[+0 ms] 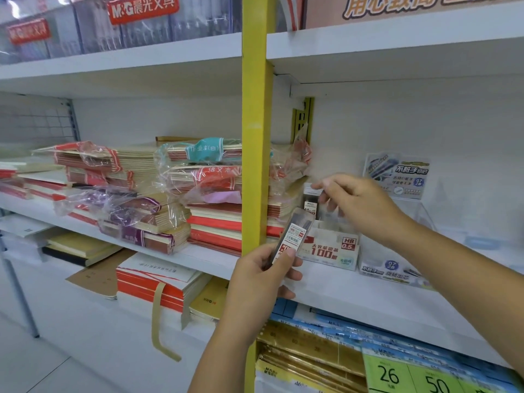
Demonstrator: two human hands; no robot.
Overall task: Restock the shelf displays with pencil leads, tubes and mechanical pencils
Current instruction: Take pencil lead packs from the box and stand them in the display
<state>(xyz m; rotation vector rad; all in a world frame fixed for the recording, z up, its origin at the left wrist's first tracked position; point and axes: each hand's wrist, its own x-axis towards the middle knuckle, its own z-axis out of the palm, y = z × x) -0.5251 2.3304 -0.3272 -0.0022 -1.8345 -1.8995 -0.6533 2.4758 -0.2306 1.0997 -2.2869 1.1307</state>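
The left hand [263,275] grips a clear pack of pencil leads [296,235], thumb pressed on its label, beside the yellow upright [256,137]. The right hand [354,202], fingers curled, pinches a lead case [310,198] standing in the HB 0.5 display box [331,249] on the white shelf [368,293].

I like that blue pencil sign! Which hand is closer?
Right. The right hand, pinching a lead pack, is left of the sign; the left hand grips lead packs far below.
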